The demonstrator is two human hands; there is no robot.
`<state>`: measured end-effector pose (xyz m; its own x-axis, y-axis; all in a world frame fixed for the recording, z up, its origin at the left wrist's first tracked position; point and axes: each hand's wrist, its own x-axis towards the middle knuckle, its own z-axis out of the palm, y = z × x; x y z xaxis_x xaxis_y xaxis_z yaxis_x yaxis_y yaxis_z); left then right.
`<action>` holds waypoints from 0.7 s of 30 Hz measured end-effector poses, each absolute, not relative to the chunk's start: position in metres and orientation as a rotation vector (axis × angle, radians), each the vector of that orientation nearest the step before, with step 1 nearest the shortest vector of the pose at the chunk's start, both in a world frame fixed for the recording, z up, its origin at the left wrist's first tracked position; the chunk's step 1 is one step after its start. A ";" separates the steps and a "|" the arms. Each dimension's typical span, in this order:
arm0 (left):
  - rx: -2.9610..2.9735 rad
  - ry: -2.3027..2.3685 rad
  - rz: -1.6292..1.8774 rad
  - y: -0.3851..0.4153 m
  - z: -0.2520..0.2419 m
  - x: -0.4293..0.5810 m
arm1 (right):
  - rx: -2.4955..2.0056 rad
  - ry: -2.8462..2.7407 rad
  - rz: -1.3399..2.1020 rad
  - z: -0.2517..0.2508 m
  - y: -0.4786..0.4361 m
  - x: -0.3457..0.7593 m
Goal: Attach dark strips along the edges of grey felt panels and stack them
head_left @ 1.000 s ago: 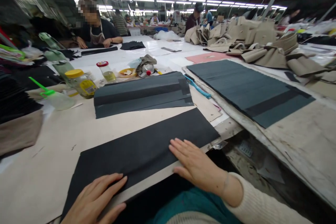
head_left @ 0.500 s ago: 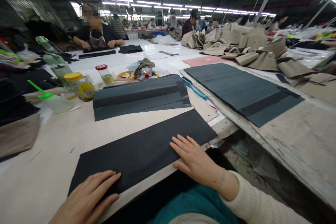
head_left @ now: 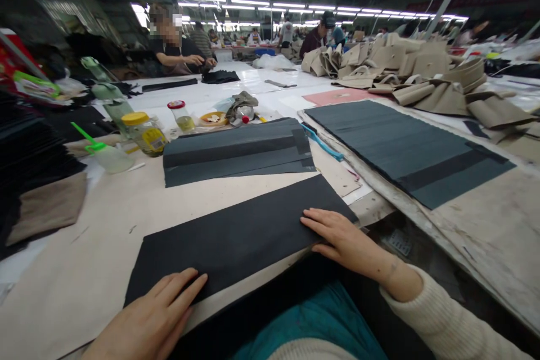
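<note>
A black rectangular sheet [head_left: 236,236], perhaps leather or fabric, lies flat along the near edge of the table. Across its lower left part rests my left hand [head_left: 156,306], fingers stretched out over the surface. My right hand [head_left: 337,239] lies on the sheet close to its right end, fingers extended and the thumb at the near edge. Neither hand grips anything. Just beyond is a stack of dark grey-green pieces [head_left: 240,152] with black strips.
A larger dark sheet [head_left: 405,146] covers part of the board on the right, past a gap. Jars [head_left: 145,134], a squeeze bottle [head_left: 110,156] and a blue-handled tool [head_left: 323,143] stand or lie around the stack. Beige pieces [head_left: 400,67] are heaped behind. A co-worker [head_left: 181,53] sits across.
My right hand has slid along the sheet toward its right end. My left hand stays near the lower left. The view has turned slightly left, and the co-worker's hands have come closer together.
</note>
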<state>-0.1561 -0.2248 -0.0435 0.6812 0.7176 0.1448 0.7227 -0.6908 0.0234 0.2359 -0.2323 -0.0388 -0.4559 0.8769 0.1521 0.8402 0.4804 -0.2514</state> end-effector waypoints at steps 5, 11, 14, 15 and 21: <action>-2.815 -1.198 -0.222 -0.229 -0.028 -0.130 | -1.407 -2.509 0.194 -0.037 -0.219 0.247; -2.833 -1.239 -0.323 -0.231 -0.037 -0.105 | -1.366 -2.451 0.092 -0.044 -0.211 0.252; -2.785 -1.317 -0.356 -0.226 -0.042 -0.123 | -1.405 -2.398 0.088 -0.050 -0.207 0.270; -2.755 -1.365 -0.358 -0.224 -0.043 -0.134 | -1.438 -2.371 0.083 -0.053 -0.205 0.279; -2.657 -1.713 -0.462 -0.220 -0.024 -0.216 | -1.551 -2.097 0.228 -0.039 -0.199 0.324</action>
